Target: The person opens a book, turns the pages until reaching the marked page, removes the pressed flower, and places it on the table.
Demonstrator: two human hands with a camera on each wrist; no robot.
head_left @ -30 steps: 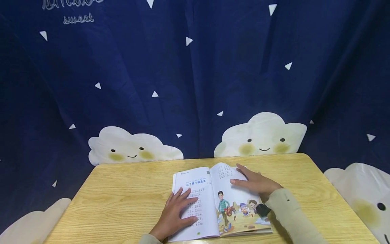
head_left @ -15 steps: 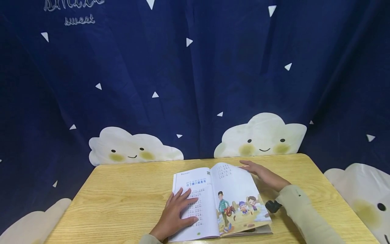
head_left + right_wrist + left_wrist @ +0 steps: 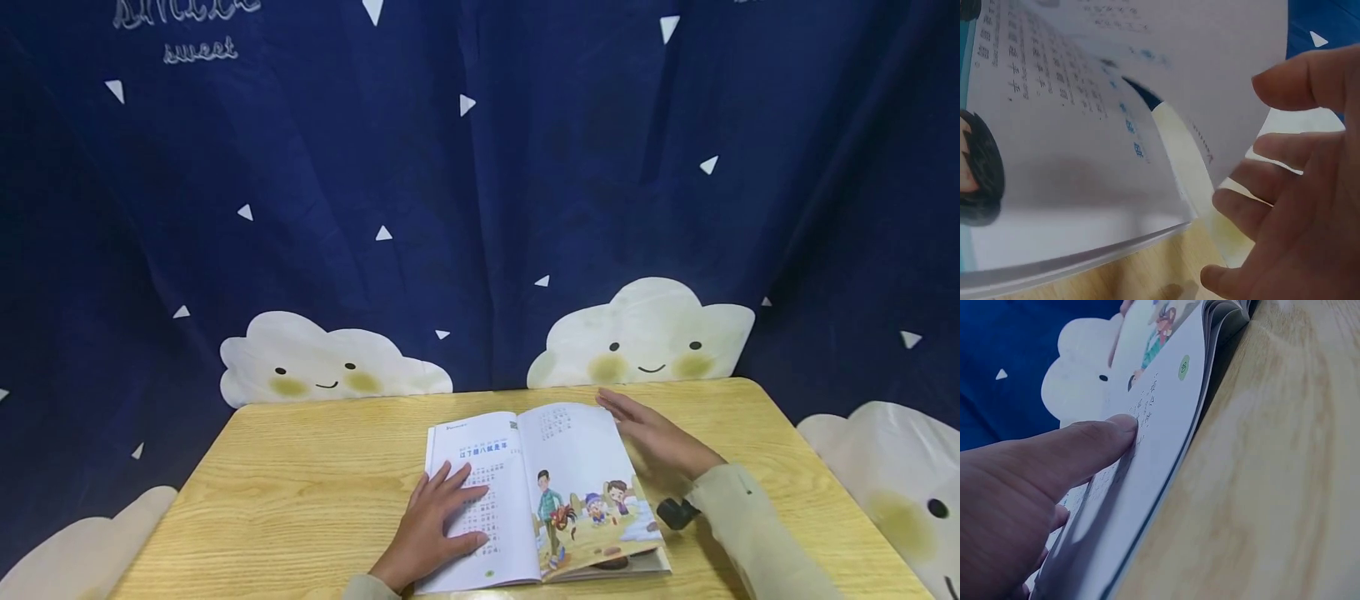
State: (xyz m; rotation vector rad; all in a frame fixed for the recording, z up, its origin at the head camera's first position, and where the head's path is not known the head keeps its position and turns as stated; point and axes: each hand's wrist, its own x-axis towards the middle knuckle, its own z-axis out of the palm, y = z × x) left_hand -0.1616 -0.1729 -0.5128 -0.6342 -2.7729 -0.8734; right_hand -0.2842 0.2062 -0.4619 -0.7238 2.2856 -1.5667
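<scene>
Rightward, to the far right corner of the open book [image 3: 581, 454], the right hand [image 3: 663, 437] has moved — released, fingers extended. Left hand [image 3: 442, 517] rests spread, unclenched, on the left page [image 3: 468, 571]; the book lies at the table's [image 3: 300, 483] near side.

Navy curtain [image 3: 322, 167] behind a wooden table [image 3: 300, 483]

White triangles [image 3: 467, 104], smiling clouds [image 3: 652, 317] and the word "sweet" [image 3: 200, 51] pattern the folds, which darken toward the sides; the table, softly lit, shows yellowish grain and rounded far corners.
</scene>
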